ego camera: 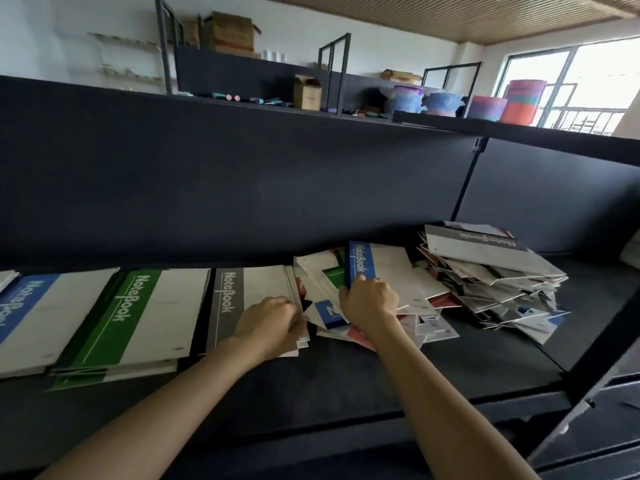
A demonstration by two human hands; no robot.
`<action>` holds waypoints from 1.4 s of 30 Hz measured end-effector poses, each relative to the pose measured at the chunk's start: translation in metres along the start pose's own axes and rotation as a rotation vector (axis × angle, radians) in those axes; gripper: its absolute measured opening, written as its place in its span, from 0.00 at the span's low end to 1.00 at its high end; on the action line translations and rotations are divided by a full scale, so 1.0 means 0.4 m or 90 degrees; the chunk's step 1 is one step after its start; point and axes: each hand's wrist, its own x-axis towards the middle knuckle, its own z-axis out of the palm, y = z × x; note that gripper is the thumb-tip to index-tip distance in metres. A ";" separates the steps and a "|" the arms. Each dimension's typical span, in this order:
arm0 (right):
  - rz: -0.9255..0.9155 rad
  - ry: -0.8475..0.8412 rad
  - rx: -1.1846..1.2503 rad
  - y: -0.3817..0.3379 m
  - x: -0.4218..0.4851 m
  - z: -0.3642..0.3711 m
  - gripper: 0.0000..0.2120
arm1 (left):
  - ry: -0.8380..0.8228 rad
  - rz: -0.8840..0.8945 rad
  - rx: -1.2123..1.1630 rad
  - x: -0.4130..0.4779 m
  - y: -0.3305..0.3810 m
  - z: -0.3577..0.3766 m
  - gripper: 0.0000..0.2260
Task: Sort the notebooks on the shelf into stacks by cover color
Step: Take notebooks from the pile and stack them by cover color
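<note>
Three stacks are laid side by side on the shelf (pixel 329 375): a blue stack (pixel 24 317) at the far left, a green stack (pixel 138 317) beside it, and a grey stack (pixel 239 296) next. The left hand (pixel 268 327) is set on the near right part of the grey stack, with its fingers curled over the stack's right edge. Just to the right a loose heap (pixel 313 271) of mixed notebooks is spread. Above it a blue notebook (pixel 362 261) is held tilted up by the right hand (pixel 370 303), whose fingers are closed round the near end of the blue band. Farther right a taller, untidy pile (pixel 502 282) is seen, topped by a grey-banded cover.
</note>
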 end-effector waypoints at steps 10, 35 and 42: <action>-0.040 -0.001 -0.019 0.004 0.001 -0.032 0.17 | 0.042 0.003 -0.019 -0.031 0.024 0.019 0.14; -0.111 0.011 0.009 0.020 -0.053 -0.072 0.22 | -0.034 -0.049 -0.119 -0.057 0.032 0.033 0.08; -0.218 -0.014 0.051 -0.095 -0.189 -0.114 0.16 | 0.026 -0.257 -0.744 -0.064 0.097 -0.042 0.14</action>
